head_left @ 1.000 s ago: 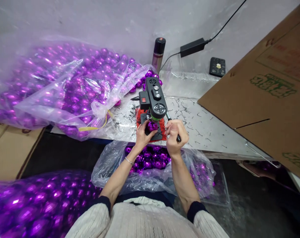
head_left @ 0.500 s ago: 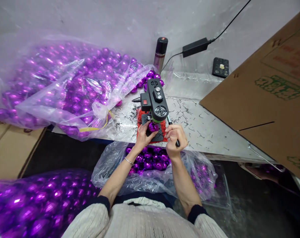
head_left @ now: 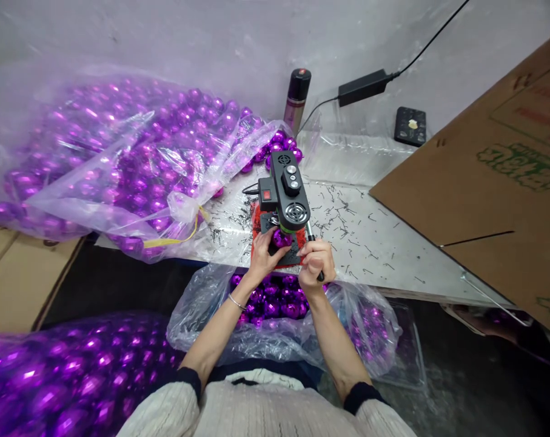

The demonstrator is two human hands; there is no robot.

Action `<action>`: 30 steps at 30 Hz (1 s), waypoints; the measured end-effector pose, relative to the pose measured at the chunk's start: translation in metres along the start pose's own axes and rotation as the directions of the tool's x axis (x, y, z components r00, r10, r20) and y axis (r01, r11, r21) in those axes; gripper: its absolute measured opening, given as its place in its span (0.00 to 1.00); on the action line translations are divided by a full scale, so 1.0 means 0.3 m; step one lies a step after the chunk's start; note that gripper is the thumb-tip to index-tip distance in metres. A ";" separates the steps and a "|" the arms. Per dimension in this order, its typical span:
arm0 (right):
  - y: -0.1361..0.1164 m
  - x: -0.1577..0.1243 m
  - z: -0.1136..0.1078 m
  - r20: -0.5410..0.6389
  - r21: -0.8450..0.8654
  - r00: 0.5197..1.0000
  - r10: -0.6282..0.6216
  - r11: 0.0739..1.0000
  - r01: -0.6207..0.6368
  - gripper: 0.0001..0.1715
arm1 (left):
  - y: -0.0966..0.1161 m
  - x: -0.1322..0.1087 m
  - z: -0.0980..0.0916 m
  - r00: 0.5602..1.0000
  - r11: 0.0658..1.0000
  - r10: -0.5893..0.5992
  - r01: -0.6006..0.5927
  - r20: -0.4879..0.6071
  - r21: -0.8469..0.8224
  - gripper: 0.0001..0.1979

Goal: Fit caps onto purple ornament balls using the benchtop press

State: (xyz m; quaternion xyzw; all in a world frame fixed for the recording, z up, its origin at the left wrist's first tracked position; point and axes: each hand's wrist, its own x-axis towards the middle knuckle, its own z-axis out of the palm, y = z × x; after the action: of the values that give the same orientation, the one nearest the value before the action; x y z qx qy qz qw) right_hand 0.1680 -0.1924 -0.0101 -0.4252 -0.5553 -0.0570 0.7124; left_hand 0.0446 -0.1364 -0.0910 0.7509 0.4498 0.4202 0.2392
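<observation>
A black bench machine (head_left: 291, 188) with a red switch and round vents stands on a red mat (head_left: 256, 221) near the table's front edge. Under its head sits a shiny purple bauble (head_left: 281, 238), pinched between the thumb and fingers of my left hand (head_left: 264, 255). My right hand (head_left: 317, 262) is closed around the black-ended lever (head_left: 321, 276) at the machine's right side. The machine's head hides the top of the bauble.
A clear bag of purple baubles (head_left: 160, 152) fills the table's left. Below the edge hangs an open bag of baubles (head_left: 275, 297). A spray can (head_left: 297, 100), power adapter (head_left: 362, 88) and cardboard box (head_left: 475, 200) stand behind and right. Black bits litter the tabletop (head_left: 365, 243).
My right hand has shifted slightly left and inward with the lever. My left hand stays on the bauble under the machine's head. The whole view has shifted a little.
</observation>
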 end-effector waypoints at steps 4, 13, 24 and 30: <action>0.012 -0.018 0.006 -0.016 0.011 1.000 -0.002 1.000 0.002 0.23 | -0.001 0.000 -0.006 1.000 1.000 -0.002 0.002 0.012 -0.016 0.31; 0.041 -0.045 0.006 0.004 0.049 1.000 -0.023 0.999 0.023 0.23 | 0.013 0.011 -0.020 0.999 0.998 -0.021 0.023 0.037 -0.060 0.29; -0.128 0.194 -0.011 0.053 -0.037 0.988 0.148 0.989 -0.146 0.22 | 0.029 -0.098 -0.071 0.993 0.992 0.118 -0.118 0.016 -0.039 0.31; -0.106 0.148 -0.022 0.067 -0.060 0.995 0.068 0.996 -0.064 0.23 | 0.012 -0.265 -0.180 0.944 0.958 0.266 -0.281 0.196 0.052 0.37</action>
State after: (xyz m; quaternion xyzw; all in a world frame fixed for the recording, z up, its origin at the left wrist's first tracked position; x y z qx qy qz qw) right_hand 0.1720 -0.1996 0.0443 -0.4654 -0.5635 -0.0346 0.6817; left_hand -0.0187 -0.2087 -0.0925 0.8512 0.3329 0.3587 0.1897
